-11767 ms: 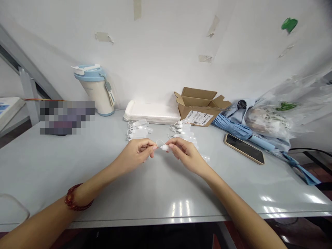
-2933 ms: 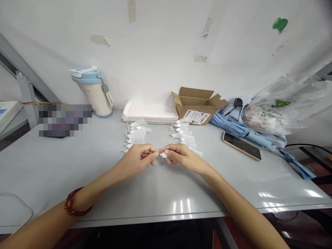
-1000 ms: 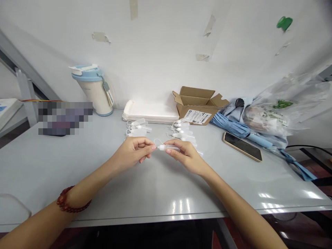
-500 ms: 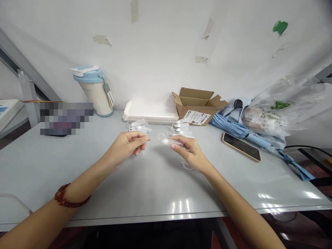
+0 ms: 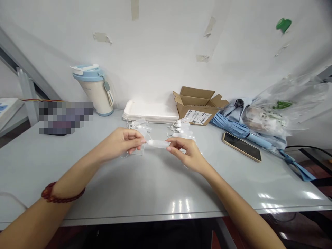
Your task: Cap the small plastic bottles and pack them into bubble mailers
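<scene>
A small translucent needle-tip squeeze bottle (image 5: 158,144) lies level between my two hands, just above the table. My right hand (image 5: 188,152) pinches its base end between thumb and fingers. At the other end, the thumb and index finger of my left hand (image 5: 127,141) are closed on the narrow tip, which they hide. A thin white tether loops up beside the cap end. Behind my left hand lie several similar bottles (image 5: 140,121) with white tethers. Another group of such bottles (image 5: 184,127) rests behind my right hand, partly covered by it.
At the back stand a stack of white trays (image 5: 153,111) and an open cardboard box (image 5: 198,112). A tumbler (image 5: 94,91) is at the left. To the right are a phone (image 5: 241,146), a folded blue umbrella (image 5: 230,124) and a plastic bag (image 5: 272,114) on the grey table (image 5: 145,193).
My right hand has brought the bottle left and turned it slightly, now holding it nearer its base. The bottle's tip has met my left hand's fingers, which were apart from it before.
</scene>
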Action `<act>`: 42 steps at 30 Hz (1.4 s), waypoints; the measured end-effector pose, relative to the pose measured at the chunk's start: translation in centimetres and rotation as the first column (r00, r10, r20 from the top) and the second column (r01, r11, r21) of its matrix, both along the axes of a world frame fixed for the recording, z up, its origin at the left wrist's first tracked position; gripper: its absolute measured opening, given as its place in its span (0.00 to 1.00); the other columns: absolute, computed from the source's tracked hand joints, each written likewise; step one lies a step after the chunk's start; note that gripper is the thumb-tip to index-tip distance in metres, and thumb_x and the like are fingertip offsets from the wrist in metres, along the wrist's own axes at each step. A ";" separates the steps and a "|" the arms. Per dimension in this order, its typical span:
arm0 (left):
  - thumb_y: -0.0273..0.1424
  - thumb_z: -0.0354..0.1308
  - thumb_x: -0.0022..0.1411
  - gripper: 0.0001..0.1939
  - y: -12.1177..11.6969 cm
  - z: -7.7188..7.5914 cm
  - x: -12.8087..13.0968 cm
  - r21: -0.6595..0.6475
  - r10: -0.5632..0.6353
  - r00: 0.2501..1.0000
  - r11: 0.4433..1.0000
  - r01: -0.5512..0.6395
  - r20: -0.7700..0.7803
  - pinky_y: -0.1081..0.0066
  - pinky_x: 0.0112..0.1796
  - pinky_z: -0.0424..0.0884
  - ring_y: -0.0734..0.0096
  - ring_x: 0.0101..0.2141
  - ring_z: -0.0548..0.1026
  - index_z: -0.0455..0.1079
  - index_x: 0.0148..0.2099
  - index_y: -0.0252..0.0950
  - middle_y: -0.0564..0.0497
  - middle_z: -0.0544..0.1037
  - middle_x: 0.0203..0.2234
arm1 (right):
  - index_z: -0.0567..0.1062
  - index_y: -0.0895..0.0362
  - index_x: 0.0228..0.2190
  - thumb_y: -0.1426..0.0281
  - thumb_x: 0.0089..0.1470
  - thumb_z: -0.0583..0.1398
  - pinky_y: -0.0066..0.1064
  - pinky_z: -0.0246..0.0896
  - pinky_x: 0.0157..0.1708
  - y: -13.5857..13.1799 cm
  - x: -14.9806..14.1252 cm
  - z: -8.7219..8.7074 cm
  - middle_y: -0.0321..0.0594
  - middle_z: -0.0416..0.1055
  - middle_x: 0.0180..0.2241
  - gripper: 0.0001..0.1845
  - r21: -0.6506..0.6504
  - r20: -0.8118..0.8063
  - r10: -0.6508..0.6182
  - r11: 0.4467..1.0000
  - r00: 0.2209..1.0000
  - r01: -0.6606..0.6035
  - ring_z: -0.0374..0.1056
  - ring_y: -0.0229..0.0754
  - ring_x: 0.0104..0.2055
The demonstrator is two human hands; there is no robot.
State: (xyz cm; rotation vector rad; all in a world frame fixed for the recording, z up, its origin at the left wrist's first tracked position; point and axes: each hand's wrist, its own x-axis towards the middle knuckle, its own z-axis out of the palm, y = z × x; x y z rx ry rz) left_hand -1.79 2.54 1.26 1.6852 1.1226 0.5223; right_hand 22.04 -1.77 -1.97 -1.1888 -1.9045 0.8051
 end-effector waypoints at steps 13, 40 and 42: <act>0.40 0.59 0.54 0.13 3.4 0.0 -4.8 -0.062 0.100 0.971 0.991 -0.116 -0.217 0.74 0.27 0.55 0.76 0.21 0.59 0.72 0.27 0.34 0.57 0.64 0.15 | 0.74 0.59 0.30 0.68 0.57 0.55 0.25 0.56 0.26 0.9 1.9 1.1 0.34 0.68 0.23 0.10 0.076 0.084 -0.127 0.990 0.988 0.120 0.62 0.33 0.24; 0.41 0.54 0.57 0.16 2.0 0.4 -2.7 0.264 0.376 0.860 0.918 -0.296 -0.345 0.75 0.25 0.58 0.74 0.21 0.64 0.68 0.26 0.33 0.56 0.69 0.15 | 0.73 0.56 0.30 0.67 0.50 0.58 0.29 0.53 0.26 1.6 6.3 1.9 0.40 0.73 0.30 0.06 -0.127 0.736 -0.084 0.957 0.672 0.260 0.66 0.41 0.30; 0.40 0.53 0.59 0.16 1.6 0.4 -2.0 0.306 0.389 0.876 0.903 -0.302 -0.285 0.75 0.25 0.57 0.75 0.20 0.64 0.66 0.25 0.34 0.57 0.68 0.15 | 0.73 0.56 0.30 0.67 0.49 0.59 0.29 0.54 0.26 1.6 6.5 1.9 0.40 0.73 0.30 0.06 -0.150 0.748 -0.073 0.950 0.660 0.275 0.66 0.41 0.30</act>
